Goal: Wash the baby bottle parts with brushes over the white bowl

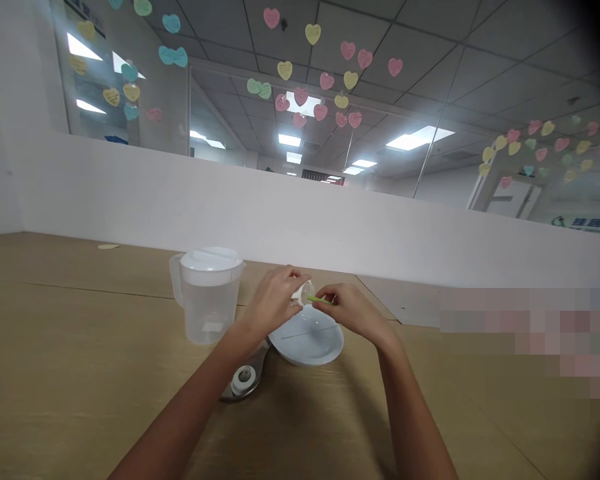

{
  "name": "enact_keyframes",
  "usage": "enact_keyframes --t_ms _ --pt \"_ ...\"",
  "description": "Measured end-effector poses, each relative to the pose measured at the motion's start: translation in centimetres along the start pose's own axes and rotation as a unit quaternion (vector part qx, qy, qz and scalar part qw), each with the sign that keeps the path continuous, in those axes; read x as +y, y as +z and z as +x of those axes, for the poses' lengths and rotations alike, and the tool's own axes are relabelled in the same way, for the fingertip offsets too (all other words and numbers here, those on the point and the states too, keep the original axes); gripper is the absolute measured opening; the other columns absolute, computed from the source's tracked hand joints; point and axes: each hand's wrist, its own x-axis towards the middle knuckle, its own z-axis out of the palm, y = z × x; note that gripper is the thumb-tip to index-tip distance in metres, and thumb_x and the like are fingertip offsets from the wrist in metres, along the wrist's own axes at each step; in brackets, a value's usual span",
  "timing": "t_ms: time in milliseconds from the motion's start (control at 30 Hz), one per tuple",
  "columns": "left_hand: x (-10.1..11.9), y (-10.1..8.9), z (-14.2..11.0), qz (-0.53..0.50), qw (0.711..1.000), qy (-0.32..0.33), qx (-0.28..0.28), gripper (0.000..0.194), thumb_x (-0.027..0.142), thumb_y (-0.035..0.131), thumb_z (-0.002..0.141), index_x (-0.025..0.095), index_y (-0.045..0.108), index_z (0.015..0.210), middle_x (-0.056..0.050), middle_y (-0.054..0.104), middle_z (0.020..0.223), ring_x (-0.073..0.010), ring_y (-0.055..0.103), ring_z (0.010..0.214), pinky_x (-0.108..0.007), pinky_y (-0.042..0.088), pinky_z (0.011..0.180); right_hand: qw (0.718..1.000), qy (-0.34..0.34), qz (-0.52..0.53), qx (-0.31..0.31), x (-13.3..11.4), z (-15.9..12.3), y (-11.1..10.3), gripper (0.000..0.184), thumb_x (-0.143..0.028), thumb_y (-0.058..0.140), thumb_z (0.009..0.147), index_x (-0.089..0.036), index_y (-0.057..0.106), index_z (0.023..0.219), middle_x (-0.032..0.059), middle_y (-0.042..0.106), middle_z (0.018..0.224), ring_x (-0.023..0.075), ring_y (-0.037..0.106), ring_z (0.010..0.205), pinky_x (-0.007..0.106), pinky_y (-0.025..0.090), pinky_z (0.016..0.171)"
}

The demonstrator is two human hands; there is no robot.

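My left hand (279, 290) is closed around a small white cup (303, 294), tipped on its side with its mouth facing right. A thin bright green stick (320, 300) is pinched in my right hand (353, 308), its tip at the cup's mouth. I cannot tell if the stick has a scoop end. Beneath both hands is a shallow white dish (313, 350) with a thin pale line across its inside. Under my left forearm, partly hidden, lies a shiny grey piece (257, 363) with a white ring (243, 379) on it.
A translucent lidded pitcher (211, 300) with its handle to the left stands left of the dish. A pale flat piece (109, 247) lies at the tan table's (80, 373) back left. Behind rises a low white wall (300, 220), topped by glass with heart-shaped notes.
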Motion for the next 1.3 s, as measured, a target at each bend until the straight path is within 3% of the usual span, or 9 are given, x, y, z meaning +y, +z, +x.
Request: enact_keyframes --t_ms 133,400,600,767,900,1067,1300 --pt "-1.2 -0.7 0.0 -0.005 1.0 -0.023 -0.004 0.045 0.019 0.064 0.065 0.021 0.055 0.109 -0.006 0.054 0.101 -0.0213 0.051 0.093 -0.035 0.041 0.083 1.0 0.001 0.026 -0.003 0.4 -0.2 -0.8 0.021 -0.03 0.052 0.072 -0.017 0.066 0.082 0.0025 0.063 0.074 0.0124 0.052 0.062 0.023 0.036 0.053" --pt "-2.0 -0.9 -0.2 -0.01 0.999 -0.038 -0.011 0.046 0.026 0.065 0.066 0.023 0.055 0.111 -0.005 0.053 0.102 -0.0202 0.051 0.091 -0.032 0.042 0.08 0.999 0.032 0.036 -0.004 1.3 -0.8 -2.3 0.025 -0.034 0.055 0.072 -0.02 0.068 0.088 0.0029 0.064 0.079 0.0106 0.05 0.055 0.023 0.039 0.052" --pt "-2.1 -1.1 -0.3 -0.008 0.999 -0.04 -0.001 0.043 0.026 0.064 0.067 0.023 0.056 0.109 -0.004 0.054 0.099 -0.0196 0.051 0.09 -0.032 0.042 0.078 0.996 0.063 0.044 0.046 1.5 -1.5 -3.7 0.028 -0.043 0.058 0.069 -0.02 0.069 0.081 0.0034 0.065 0.082 0.0093 0.047 0.052 0.023 0.04 0.048" --pt "-1.9 -1.1 -0.1 -0.021 0.999 -0.039 0.004 0.045 0.025 0.065 0.066 0.023 0.056 0.11 -0.005 0.054 0.1 -0.0205 0.051 0.091 -0.034 0.042 0.08 0.987 0.075 0.062 0.127 1.3 -2.0 -4.5 0.033 -0.046 0.059 0.067 -0.018 0.068 0.082 0.0047 0.065 0.078 0.0081 0.044 0.046 0.022 0.037 0.043" --pt "-1.2 -0.9 0.0 -0.073 0.995 -0.064 0.014 0.047 0.024 0.064 0.066 0.025 0.055 0.111 -0.004 0.053 0.099 -0.0188 0.052 0.089 -0.031 0.044 0.077 0.986 0.039 0.086 0.141 0.7 -1.1 -2.9 0.028 -0.041 0.058 0.069 -0.018 0.068 0.081 0.0043 0.064 0.075 0.0094 0.048 0.049 0.022 0.039 0.046" --pt "-1.1 -0.9 0.0 -0.082 0.996 -0.043 0.008 0.046 0.021 0.064 0.066 0.022 0.055 0.111 -0.004 0.052 0.101 -0.0189 0.051 0.093 -0.03 0.044 0.08 0.985 -0.005 0.094 0.142 -0.3 0.1 -0.8 0.021 -0.035 0.057 0.07 -0.019 0.068 0.079 0.0031 0.065 0.078 0.0089 0.05 0.05 0.021 0.04 0.047" --pt "-2.4 -1.7 0.1 -0.074 0.994 -0.07 0.041 0.05 0.029 0.068 0.063 0.018 0.056 0.111 -0.005 0.053 0.098 -0.0193 0.052 0.091 -0.032 0.043 0.082 0.952 0.062 0.148 0.26 0.2 -1.9 -3.9 0.032 -0.044 0.066 0.061 -0.015 0.066 0.075 0.0015 0.058 0.057 0.0068 0.042 0.038 0.02 0.031 0.035"
